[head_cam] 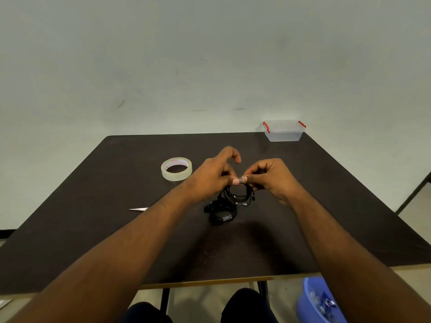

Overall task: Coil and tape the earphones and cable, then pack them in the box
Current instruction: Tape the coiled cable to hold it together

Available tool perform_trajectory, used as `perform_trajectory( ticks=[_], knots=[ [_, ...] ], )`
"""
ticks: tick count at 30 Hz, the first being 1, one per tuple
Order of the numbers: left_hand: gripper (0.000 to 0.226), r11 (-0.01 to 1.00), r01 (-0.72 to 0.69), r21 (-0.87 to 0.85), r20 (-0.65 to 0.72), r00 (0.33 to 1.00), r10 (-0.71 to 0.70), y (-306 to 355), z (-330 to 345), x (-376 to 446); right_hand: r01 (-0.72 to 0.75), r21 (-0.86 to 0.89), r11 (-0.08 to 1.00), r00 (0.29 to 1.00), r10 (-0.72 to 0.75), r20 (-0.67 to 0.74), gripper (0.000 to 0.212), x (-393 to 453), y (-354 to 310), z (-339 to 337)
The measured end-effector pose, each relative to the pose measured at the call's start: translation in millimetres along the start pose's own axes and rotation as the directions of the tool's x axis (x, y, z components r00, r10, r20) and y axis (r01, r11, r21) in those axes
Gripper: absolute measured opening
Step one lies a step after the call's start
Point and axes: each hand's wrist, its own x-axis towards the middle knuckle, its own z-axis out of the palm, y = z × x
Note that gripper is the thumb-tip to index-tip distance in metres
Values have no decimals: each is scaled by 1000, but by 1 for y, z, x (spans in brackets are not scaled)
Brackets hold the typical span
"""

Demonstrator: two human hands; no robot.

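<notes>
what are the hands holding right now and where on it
Both the left hand and right hand pinch the top of a black coiled cable.

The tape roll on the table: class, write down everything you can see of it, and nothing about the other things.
The tape roll is a ring of clear, slightly milky tape wound on a white core with red print inside. It looks like glossy plastic. It lies flat on the dark table, hole upward, left of the left hand and apart from it. Nothing but the table touches it. No loose end can be made out.
</notes>
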Motion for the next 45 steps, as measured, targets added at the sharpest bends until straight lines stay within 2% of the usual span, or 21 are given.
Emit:
perform_trajectory(
  ticks=[4,8,10,15,18,21,23,26,28,31,36,41,45],
  knots=[
    [38,998,-46,36,-50,998,47,2,-2,2,12,178,984,997,3,-82,5,-2,4,4],
    [36,998,-38,41,-77,996,41,1,-4,2,22,316,948,999,-33,31,22,-10,4,4],
    [35,998,-34,49,-101,994,39,1,-4,1,51,273,961,997,-63,35,29,-12,3,9],
    [32,1000,3,-12,-165,986,-5,4,-1,-2,126,226,966,987,-100,-124,32,-11,1,17],
    [43,998,54,16,-196,979,-50,5,3,-2,122,158,980,986,-102,-130,39,-10,2,19],
    [23,996,86,16,-275,958,-79,7,6,1,140,87,986,983,-128,-130,39,-10,1,20],
    [13,990,109,-91,-292,947,-131,8,6,3,177,22,984,975,-172,-137,38,-9,1,21],
    [22,952,160,-262,-279,931,-234,10,5,3,244,-88,966,954,-255,-157,36,-10,1,23],
    [19,937,165,-308,-267,930,-252,11,6,3,293,-176,940,930,-322,-175,33,-10,1,23],
    [5,948,160,-275,-258,938,-233,9,8,4,375,-315,872,876,-445,-187,28,-11,0,22],
    [18,957,226,-180,-150,956,-254,7,4,4,458,-530,713,789,-601,-127,18,-14,-1,23],
    [17,911,324,-254,0,942,-335,8,-5,6,492,-559,667,758,-644,-101,15,-13,-2,22],
    [9,907,355,-227,59,935,-351,4,-10,9,517,-525,676,783,-622,-30,15,-9,-5,20]
  ],
)
